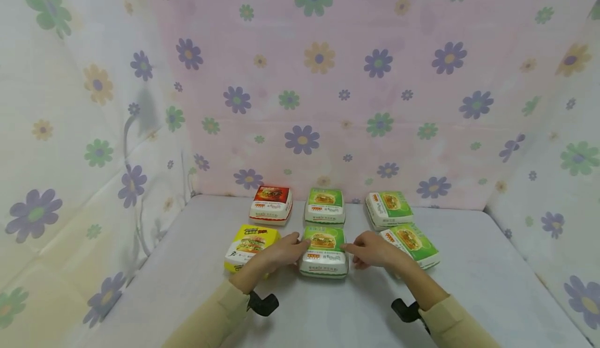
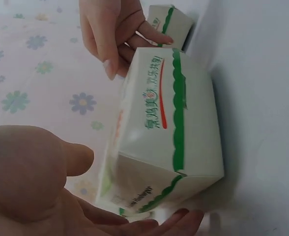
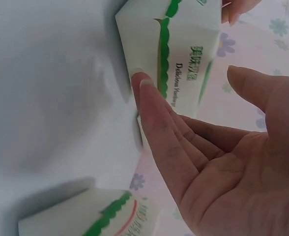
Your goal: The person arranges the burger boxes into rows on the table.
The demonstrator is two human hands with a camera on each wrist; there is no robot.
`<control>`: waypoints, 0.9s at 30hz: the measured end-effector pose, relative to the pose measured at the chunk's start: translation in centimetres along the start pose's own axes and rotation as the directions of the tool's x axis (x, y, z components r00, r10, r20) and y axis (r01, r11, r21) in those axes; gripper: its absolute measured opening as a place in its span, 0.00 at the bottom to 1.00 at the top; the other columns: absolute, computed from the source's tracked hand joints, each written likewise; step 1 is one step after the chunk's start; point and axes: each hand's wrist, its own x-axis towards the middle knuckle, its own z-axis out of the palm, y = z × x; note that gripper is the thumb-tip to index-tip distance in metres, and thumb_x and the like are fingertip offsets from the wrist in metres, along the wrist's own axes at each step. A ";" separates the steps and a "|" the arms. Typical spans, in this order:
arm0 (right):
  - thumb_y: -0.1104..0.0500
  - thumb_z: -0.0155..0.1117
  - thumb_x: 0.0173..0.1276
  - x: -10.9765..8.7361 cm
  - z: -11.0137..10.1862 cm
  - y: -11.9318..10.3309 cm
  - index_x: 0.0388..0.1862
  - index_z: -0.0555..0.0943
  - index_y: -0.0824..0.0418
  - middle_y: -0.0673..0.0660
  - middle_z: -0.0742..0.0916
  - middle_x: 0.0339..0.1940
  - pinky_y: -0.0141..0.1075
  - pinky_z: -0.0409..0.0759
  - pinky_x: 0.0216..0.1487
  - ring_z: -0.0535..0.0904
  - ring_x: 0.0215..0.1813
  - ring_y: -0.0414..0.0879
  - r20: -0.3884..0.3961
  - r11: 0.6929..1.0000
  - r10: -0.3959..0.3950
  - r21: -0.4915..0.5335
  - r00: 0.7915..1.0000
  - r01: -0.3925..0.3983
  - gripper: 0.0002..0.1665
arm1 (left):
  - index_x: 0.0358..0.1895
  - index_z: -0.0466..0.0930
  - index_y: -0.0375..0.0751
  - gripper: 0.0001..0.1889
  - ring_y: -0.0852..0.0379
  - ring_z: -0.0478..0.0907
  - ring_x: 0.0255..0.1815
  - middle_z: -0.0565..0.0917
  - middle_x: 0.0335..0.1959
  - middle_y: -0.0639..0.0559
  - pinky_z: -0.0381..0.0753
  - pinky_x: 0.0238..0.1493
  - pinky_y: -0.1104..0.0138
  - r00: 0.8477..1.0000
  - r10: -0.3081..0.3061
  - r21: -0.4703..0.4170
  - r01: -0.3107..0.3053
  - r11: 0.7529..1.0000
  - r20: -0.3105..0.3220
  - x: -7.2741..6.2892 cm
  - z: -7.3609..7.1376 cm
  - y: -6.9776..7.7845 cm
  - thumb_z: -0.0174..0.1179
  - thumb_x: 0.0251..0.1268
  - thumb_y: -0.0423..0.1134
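Beige sleeves nearest; L fingers, R fingers flank frt-ctr grn/wht box

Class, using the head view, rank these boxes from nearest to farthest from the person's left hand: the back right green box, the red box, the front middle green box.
1. Front middle green box: just right of the left hand, beside its fingertips.
2. Red box: back row, left end.
3. Back right green box: back row, right end.

Middle front box blocks the centre; near tabletop leaves room.
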 end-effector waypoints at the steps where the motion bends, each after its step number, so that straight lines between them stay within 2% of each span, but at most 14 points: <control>1: 0.48 0.61 0.78 -0.3 -0.1 -0.1 0.42 0.86 0.71 0.59 0.87 0.29 0.42 0.88 0.37 0.85 0.31 0.48 -0.003 1.000 0.001 -0.004 1.000 -0.001 0.24 | 0.80 0.53 0.29 0.41 0.38 0.58 0.78 0.58 0.80 0.33 0.53 0.78 0.40 1.000 0.007 0.019 -0.007 1.000 -0.005 -0.1 -0.1 0.1 0.51 0.79 0.56; 5: 0.48 0.61 0.78 -1.2 -0.8 -0.4 0.48 0.84 0.72 0.60 0.88 0.33 0.45 0.88 0.39 0.86 0.34 0.49 -0.019 1.000 0.003 -0.020 1.000 -0.003 0.25 | 0.81 0.51 0.31 0.41 0.38 0.48 0.83 0.55 0.82 0.35 0.49 0.80 0.43 0.998 0.061 0.108 -0.057 0.992 -0.030 -0.5 -0.3 0.6 0.51 0.79 0.57; 9: 0.49 0.62 0.77 -1.9 -1.6 -0.4 0.50 0.83 0.71 0.60 0.88 0.36 0.47 0.88 0.40 0.86 0.37 0.52 -0.046 0.999 -0.031 -0.038 0.998 0.029 0.23 | 0.81 0.50 0.31 0.41 0.38 0.47 0.83 0.54 0.82 0.35 0.49 0.80 0.43 0.988 0.144 0.202 -0.129 0.971 -0.061 -0.6 -0.7 1.3 0.51 0.79 0.56; 13: 0.49 0.63 0.76 -2.6 -2.3 -0.2 0.52 0.82 0.69 0.58 0.87 0.40 0.43 0.87 0.37 0.86 0.38 0.51 -0.065 0.994 -0.070 -0.084 0.995 0.065 0.23 | 0.80 0.51 0.31 0.41 0.37 0.48 0.83 0.55 0.81 0.33 0.52 0.79 0.42 0.970 0.229 0.284 -0.198 0.938 -0.082 -0.6 -0.9 1.7 0.53 0.79 0.55; 16: 0.48 0.63 0.76 -3.2 -2.8 -0.1 0.56 0.81 0.70 0.57 0.87 0.43 0.43 0.85 0.39 0.87 0.39 0.51 -0.074 0.989 -0.082 -0.127 0.994 0.072 0.25 | 0.81 0.52 0.33 0.41 0.37 0.52 0.82 0.57 0.80 0.34 0.57 0.77 0.41 0.955 0.286 0.306 -0.249 0.919 -0.082 -0.5 -0.9 1.9 0.55 0.78 0.54; 21: 0.47 0.63 0.76 -4.0 -3.8 0.2 0.59 0.80 0.69 0.56 0.87 0.46 0.48 0.84 0.47 0.84 0.48 0.52 -0.107 0.977 -0.085 -0.202 0.991 0.062 0.27 | 0.80 0.54 0.35 0.40 0.39 0.60 0.78 0.61 0.78 0.37 0.64 0.74 0.41 0.923 0.376 0.324 -0.333 0.885 -0.077 -0.1 -0.9 2.8 0.57 0.77 0.53; 27: 0.48 0.62 0.77 -4.9 -5.7 0.8 0.63 0.79 0.69 0.58 0.86 0.50 0.50 0.84 0.49 0.83 0.52 0.55 -0.118 0.978 -0.103 -0.195 0.988 0.079 0.29 | 0.81 0.53 0.37 0.39 0.40 0.60 0.78 0.61 0.79 0.38 0.64 0.74 0.42 0.901 0.426 0.349 -0.377 0.858 -0.076 0.9 -0.7 4.5 0.57 0.77 0.52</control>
